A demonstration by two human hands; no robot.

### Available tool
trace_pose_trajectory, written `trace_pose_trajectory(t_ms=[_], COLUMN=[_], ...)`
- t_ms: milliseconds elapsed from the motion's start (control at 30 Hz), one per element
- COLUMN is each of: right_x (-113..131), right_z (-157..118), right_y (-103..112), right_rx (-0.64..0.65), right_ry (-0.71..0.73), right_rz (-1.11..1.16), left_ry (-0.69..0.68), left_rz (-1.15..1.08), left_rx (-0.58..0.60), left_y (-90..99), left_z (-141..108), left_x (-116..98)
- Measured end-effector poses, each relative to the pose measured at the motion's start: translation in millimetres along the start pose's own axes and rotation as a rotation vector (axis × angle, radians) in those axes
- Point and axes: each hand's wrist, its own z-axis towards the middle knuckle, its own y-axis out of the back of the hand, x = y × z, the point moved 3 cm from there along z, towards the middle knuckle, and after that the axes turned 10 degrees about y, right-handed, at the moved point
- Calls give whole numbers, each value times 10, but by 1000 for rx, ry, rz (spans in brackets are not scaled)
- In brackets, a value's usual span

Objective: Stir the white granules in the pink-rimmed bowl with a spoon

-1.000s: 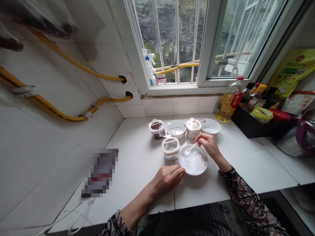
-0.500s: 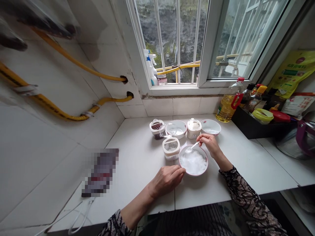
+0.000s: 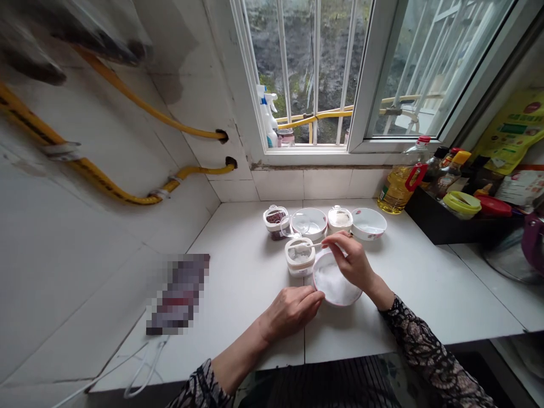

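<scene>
My right hand (image 3: 351, 263) pinches the handle of a small white spoon (image 3: 315, 245). The spoon's tip is at the mouth of a clear jar (image 3: 300, 271) with a cream rim, its lid flipped up and whitish contents inside; how much the spoon carries is hard to tell. My left hand (image 3: 293, 310) is closed, thumb and fingertips gripping the near left rim of a white bowl (image 3: 334, 283). White granules fill that bowl, and my right hand covers part of it. Behind are a jar of dark red pieces (image 3: 276, 226) and a jar of pale powder (image 3: 339, 218).
Two more white bowls (image 3: 315, 231) (image 3: 369, 224) stand at the back. An oil bottle (image 3: 395, 187) and a black box (image 3: 442, 226) of condiments are at right. A blurred-out dark object (image 3: 181, 294) with a white cable lies at left. The counter (image 3: 242, 266) meets a tiled wall.
My right hand has moved left, carrying the spoon from above the bowl of white granules to the open jar's mouth. My left hand stays at the bowl's rim. The view has shifted slightly.
</scene>
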Motion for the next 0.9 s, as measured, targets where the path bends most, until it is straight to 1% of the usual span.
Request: trace_pose_trajectory(t_ms=[67,100,133,167,233,300,367,400,467,567,667,733,900], right_x=[71,87,95,95,83,50,-4,-33,-88,-151,-179,-188,-259], right_z=[-4,-8,-10,-8,-6,-17,-43,-59,-91,-135,-166,-173,-160], right_y=[-47,-58,-52,-28,64,178,268,295,302,216,110,86,176], right_rx=[114,152,162,143,49,-45,-76,-69,-13,119,217,221,119], right_ry=[191,245,271,271,228,155,89,75,85,115,92,41,-195], right_rz=[-113,-151,-175,-181,-158,-148,-184,-213,-277,-337,-286,-246,-183], left_ry=[-1,-1,-1,0,0,-4,-5,-4,-3,-5,-8,-8,-11], left_rz=[3,4,4,5,5,3,2,2,2,5,8,8,0], left_rx=[-2,-1,1,4,9,10,7,6,4,5,8,6,4], left_y=[-4,-5,-5,-4,3,11,17,18,17,12,6,4,2], left_z=[-3,-4,-5,-4,-1,3,7,8,10,9,5,2,1], left_x=[3,4,4,4,2,-2,-5,-6,-8,-13,-14,-12,-6])
